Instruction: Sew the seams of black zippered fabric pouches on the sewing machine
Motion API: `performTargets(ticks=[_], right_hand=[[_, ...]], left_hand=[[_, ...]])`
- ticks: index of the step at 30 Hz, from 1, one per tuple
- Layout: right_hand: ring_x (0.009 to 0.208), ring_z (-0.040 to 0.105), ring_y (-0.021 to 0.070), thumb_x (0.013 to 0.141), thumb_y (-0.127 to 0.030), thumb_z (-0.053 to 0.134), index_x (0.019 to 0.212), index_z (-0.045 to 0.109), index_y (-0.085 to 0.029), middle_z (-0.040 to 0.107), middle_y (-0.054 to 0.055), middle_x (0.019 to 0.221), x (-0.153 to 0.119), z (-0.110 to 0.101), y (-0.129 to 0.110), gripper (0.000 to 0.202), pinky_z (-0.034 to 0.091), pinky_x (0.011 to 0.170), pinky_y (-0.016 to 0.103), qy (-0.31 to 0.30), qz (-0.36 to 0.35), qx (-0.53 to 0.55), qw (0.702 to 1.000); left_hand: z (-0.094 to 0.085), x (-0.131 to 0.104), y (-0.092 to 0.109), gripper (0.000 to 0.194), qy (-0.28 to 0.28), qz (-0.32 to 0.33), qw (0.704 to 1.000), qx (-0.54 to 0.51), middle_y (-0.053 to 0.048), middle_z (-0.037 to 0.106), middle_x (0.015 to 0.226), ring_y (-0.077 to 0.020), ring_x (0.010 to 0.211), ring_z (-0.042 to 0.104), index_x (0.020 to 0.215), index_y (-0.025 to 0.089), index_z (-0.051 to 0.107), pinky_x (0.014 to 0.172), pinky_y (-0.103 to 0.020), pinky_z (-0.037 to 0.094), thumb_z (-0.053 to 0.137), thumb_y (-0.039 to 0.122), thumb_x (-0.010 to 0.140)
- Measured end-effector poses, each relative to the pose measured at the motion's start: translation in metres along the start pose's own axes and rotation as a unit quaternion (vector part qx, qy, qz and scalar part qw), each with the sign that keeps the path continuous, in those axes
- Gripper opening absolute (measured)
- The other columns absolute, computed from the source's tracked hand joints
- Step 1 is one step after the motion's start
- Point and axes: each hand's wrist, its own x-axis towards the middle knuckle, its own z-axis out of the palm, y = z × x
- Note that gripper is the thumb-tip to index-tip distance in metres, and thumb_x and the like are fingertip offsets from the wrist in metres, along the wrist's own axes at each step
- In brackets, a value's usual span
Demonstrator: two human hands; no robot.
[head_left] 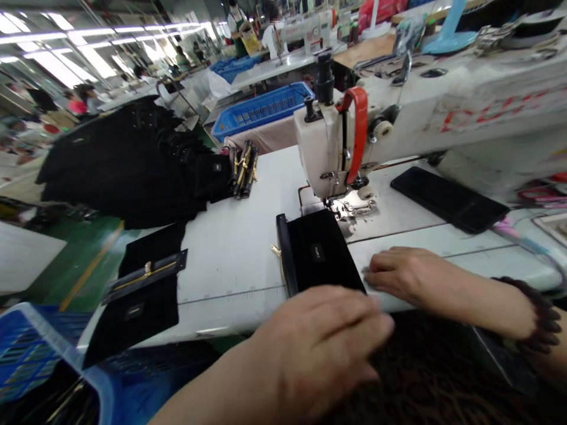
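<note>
A black fabric piece point(325, 248) with a small label lies on the white sewing table, its top corner by the machine's presser foot. Along its left edge runs a black strip with a gold zipper point(284, 260). My left hand point(323, 342) is over the piece's near edge, fingers together and pointing right; what they hold, if anything, is hidden. My right hand point(398, 274) rests on the table just right of the piece, its fingers curled with the tips down, and nothing clearly visible in them. The sewing machine point(323, 147) stands behind the piece.
Black fabric pieces point(128, 159) are heaped at the left, beside several zipper strips point(244, 170). Another zippered piece point(137, 301) hangs over the table's left edge above a blue basket point(104, 378). A phone point(447, 198) lies at the right. Another blue basket point(266, 109) stands behind.
</note>
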Motion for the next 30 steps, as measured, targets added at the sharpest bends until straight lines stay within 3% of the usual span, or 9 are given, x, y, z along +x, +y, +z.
performTargets(ticks=[3, 5, 8, 11, 14, 18, 23, 26, 30], right_hand=[[0.072, 0.052, 0.0174, 0.085, -0.015, 0.05, 0.087, 0.062, -0.018, 0.055, 0.005, 0.079, -0.013, 0.015, -0.015, 0.012, 0.043, 0.064, 0.03, 0.072, 0.011, 0.001, 0.997], [0.075, 0.053, 0.0199, 0.085, -0.017, 0.05, 0.093, 0.061, -0.015, 0.056, 0.008, 0.082, -0.018, 0.024, -0.022, 0.014, 0.044, 0.066, 0.033, 0.125, 0.008, -0.002, 0.992], [0.076, 0.053, 0.0202, 0.087, -0.02, 0.048, 0.098, 0.057, -0.012, 0.057, 0.009, 0.083, -0.018, 0.034, -0.031, 0.017, 0.045, 0.067, 0.034, 0.194, 0.01, 0.008, 0.981], [0.076, 0.053, 0.0196, 0.088, -0.019, 0.047, 0.1, 0.055, -0.011, 0.058, 0.01, 0.085, -0.012, 0.042, -0.04, 0.017, 0.045, 0.068, 0.034, 0.253, 0.017, 0.002, 0.967], [0.074, 0.053, 0.02, 0.087, -0.017, 0.047, 0.11, 0.051, -0.009, 0.059, 0.01, 0.084, -0.001, 0.048, -0.046, 0.024, 0.046, 0.067, 0.035, 0.272, 0.044, -0.015, 0.961], [0.084, 0.054, 0.0223, 0.086, -0.02, 0.048, 0.121, 0.043, -0.008, 0.059, 0.013, 0.097, 0.017, 0.048, -0.046, 0.038, 0.047, 0.073, 0.037, 0.261, 0.126, 0.024, 0.957], [0.106, 0.047, 0.0306, 0.077, -0.018, 0.058, 0.127, 0.041, -0.007, 0.052, 0.019, 0.118, 0.048, 0.035, -0.028, 0.053, 0.04, 0.087, 0.046, 0.196, 0.206, 0.032, 0.958], [0.11, 0.042, 0.0374, 0.075, -0.015, 0.06, 0.125, 0.044, -0.008, 0.052, 0.022, 0.116, 0.064, 0.026, -0.013, 0.053, 0.032, 0.09, 0.056, 0.192, 0.265, 0.126, 0.937], [0.097, 0.053, 0.03, 0.074, -0.014, 0.059, 0.117, 0.047, -0.009, 0.058, 0.017, 0.103, 0.077, 0.022, 0.0, 0.045, 0.041, 0.085, 0.047, 0.207, 0.275, 0.261, 0.902]], left_hand=[[0.04, 0.018, -0.017, 0.045, 0.02, -0.081, 0.996, 0.021, -0.015, 0.053, 0.123, -0.0263, 0.112, 0.05, 0.119, 0.01, 0.049, 0.092, -0.041, 0.047, 0.061, 0.026, 0.079], [0.061, 0.019, -0.027, 0.037, 0.047, -0.108, 0.993, -0.012, -0.015, 0.057, 0.118, -0.0255, 0.108, 0.054, 0.112, 0.009, 0.055, 0.091, -0.04, 0.048, 0.062, 0.022, 0.078], [0.07, 0.013, -0.036, 0.027, 0.096, -0.117, 0.985, -0.084, -0.012, 0.061, 0.113, -0.021, 0.104, 0.057, 0.11, 0.009, 0.058, 0.092, -0.035, 0.047, 0.05, 0.02, 0.086], [0.064, 0.009, -0.038, 0.026, 0.162, -0.16, 0.965, -0.131, -0.01, 0.066, 0.101, -0.0177, 0.094, 0.062, 0.102, 0.01, 0.062, 0.085, -0.029, 0.05, 0.041, 0.02, 0.089], [0.057, 0.009, -0.038, 0.027, 0.24, -0.252, 0.928, -0.136, -0.007, 0.068, 0.084, -0.0165, 0.077, 0.064, 0.089, 0.011, 0.064, 0.071, -0.025, 0.051, 0.04, 0.023, 0.089], [0.038, 0.013, -0.039, 0.029, 0.268, -0.359, 0.883, -0.135, 0.0, 0.058, 0.061, -0.0126, 0.057, 0.055, 0.073, 0.013, 0.06, 0.055, -0.021, 0.043, 0.04, 0.028, 0.088], [0.008, 0.028, -0.043, 0.026, 0.286, -0.342, 0.888, -0.114, 0.002, 0.052, 0.058, -0.0112, 0.054, 0.049, 0.073, 0.013, 0.059, 0.052, -0.02, 0.036, 0.041, 0.027, 0.087], [-0.003, 0.037, -0.046, 0.025, 0.284, -0.316, 0.902, -0.078, 0.001, 0.055, 0.06, -0.0117, 0.055, 0.05, 0.077, 0.014, 0.06, 0.054, -0.021, 0.036, 0.041, 0.026, 0.087], [-0.011, 0.043, -0.05, 0.024, 0.283, -0.308, 0.907, -0.054, 0.001, 0.055, 0.059, -0.0118, 0.054, 0.05, 0.078, 0.014, 0.061, 0.055, -0.021, 0.037, 0.041, 0.024, 0.086]])
